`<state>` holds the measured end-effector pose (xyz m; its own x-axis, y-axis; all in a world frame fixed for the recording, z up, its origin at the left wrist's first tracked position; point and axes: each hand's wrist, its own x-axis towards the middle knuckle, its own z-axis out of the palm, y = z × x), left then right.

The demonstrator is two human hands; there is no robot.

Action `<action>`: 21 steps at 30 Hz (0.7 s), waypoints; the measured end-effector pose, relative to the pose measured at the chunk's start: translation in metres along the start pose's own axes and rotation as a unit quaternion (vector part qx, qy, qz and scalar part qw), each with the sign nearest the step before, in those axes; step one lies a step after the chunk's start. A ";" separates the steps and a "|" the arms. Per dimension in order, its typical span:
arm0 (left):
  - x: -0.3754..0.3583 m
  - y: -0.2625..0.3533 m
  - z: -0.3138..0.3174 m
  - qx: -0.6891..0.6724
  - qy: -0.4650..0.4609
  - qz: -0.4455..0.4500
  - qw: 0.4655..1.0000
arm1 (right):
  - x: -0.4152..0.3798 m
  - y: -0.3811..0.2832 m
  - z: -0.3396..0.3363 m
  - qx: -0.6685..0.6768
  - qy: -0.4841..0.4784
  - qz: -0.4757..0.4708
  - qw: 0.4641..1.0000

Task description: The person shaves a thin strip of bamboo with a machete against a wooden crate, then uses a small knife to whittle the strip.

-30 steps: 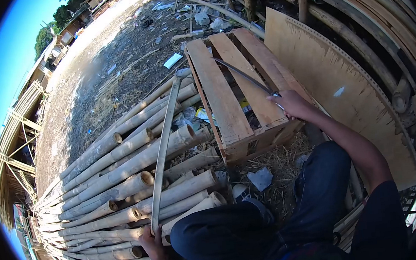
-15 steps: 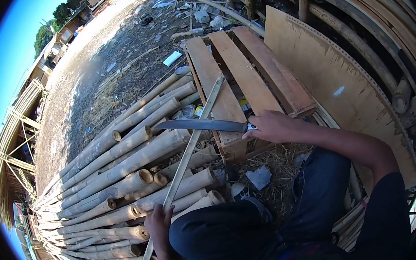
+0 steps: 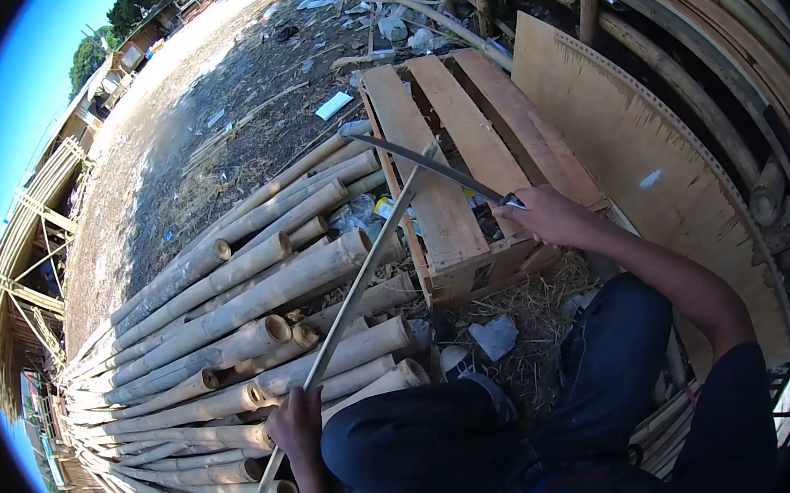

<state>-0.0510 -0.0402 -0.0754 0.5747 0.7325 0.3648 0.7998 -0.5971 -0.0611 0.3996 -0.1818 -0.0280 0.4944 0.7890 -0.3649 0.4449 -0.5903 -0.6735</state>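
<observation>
A long machete (image 3: 435,170) is held in my right hand (image 3: 541,217), its handle wrapped by the fingers and its blade pointing up and left. The blade crosses the top end of a long thin bamboo strip (image 3: 357,290), over a wooden crate (image 3: 449,257). Low on the strip, my left hand (image 3: 296,428) is closed round it, beside my bent knee. The strip runs diagonally from the crate's slats down past the left hand to the bottom edge.
Many bamboo poles (image 3: 226,350) lie in a pile on the left, cut ends toward me. A curved plywood sheet (image 3: 637,169) leans at the right of the crate. Rubble (image 3: 494,337) and straw lie by my foot. More poles are stacked at the upper right.
My right hand has moved slightly right and up, and the blade has swung from mid-strip to the strip's top end. The strip has shifted slightly, still in my left hand.
</observation>
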 end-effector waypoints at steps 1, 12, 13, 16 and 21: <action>0.002 0.002 0.004 0.006 0.007 0.014 1.000 | 0.001 0.002 0.005 0.001 0.000 0.000 1.000; 0.005 0.008 -0.008 0.042 0.030 0.025 0.998 | 0.013 0.011 0.014 -0.007 0.023 -0.128 0.991; 0.012 0.012 -0.011 0.035 0.027 0.019 0.999 | 0.009 0.004 0.014 -0.028 0.011 -0.111 0.993; 0.028 0.020 -0.008 0.012 0.029 0.033 0.999 | -0.001 -0.009 0.027 -0.113 0.020 -0.139 0.984; 0.021 0.014 -0.011 0.033 0.028 0.033 0.999 | 0.002 -0.002 0.023 -0.133 -0.011 -0.198 0.971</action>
<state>-0.0297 -0.0374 -0.0582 0.6180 0.6709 0.4098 0.7707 -0.6201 -0.1469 0.3824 -0.1750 -0.0428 0.2311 0.9647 -0.1266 0.7751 -0.2612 -0.5753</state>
